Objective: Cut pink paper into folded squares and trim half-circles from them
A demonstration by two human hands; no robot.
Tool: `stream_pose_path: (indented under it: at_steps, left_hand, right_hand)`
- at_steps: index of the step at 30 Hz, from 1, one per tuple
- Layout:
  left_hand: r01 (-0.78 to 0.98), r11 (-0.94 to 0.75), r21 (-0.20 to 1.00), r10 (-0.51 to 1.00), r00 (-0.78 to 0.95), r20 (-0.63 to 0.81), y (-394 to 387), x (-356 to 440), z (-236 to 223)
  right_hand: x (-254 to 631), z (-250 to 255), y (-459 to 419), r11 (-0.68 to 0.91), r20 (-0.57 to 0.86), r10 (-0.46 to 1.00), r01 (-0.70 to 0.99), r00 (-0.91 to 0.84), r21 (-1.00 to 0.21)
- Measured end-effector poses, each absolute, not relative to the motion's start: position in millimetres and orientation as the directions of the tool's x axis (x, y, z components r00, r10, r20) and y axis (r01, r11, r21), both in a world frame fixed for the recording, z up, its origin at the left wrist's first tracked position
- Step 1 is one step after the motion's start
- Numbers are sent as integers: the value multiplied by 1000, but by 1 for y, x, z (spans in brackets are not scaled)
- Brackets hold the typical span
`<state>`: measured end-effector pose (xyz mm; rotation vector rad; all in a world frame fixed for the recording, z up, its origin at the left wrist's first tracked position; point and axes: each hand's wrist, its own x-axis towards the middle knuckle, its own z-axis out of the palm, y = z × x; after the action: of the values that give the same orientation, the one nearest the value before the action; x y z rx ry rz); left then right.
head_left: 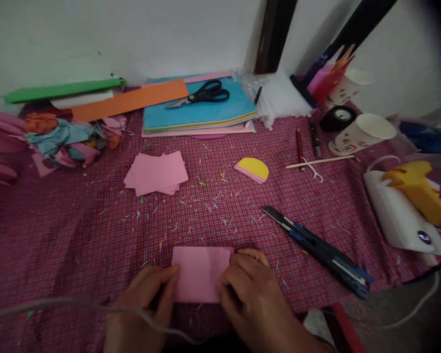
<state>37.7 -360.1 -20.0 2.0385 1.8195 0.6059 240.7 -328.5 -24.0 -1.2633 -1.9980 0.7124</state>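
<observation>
A folded-looking piece of pink paper (200, 275) lies at the front of the checked cloth, between my two hands. Its left edge is pinched between the thumb and fingers of my left hand (145, 296). My right hand (248, 289) grips the right edge, its fingers curled over the paper's upper right corner. Beyond them sits a loose stack of pink paper pieces (158, 172). A yellow half-circle (253, 168) with pink layers under it rests farther right. Nearest my right hand on that side is a blue and black utility knife (318, 250).
Black-handled scissors (209, 92) lie on a stack of coloured sheets (198, 113) at the back. Crumpled paper scraps (68, 139) are heaped at left. At right are paper cups (363, 133) and a yellow glue gun (419, 189) on a white box (397, 211). A pale cable (95, 308) crosses the foreground.
</observation>
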Motion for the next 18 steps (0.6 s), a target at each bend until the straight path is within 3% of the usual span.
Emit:
stream_pose_path:
  at_steps: [5,13,18]
  left_hand:
    - [880,-66,470,997,43,59,-355,49,-13]
    - [964,-265,-24,960,266,88,-343,59,2]
    - [944,-292,-153,953,301,40,-337,72,8]
  right_hand:
    - [243,-23,-330,375,201,919,590,-340,-715]
    - [243,-23,-332,403,213,910,644,-355,-650]
    - [243,-25,-333,411,225,909,673,-351,-615]
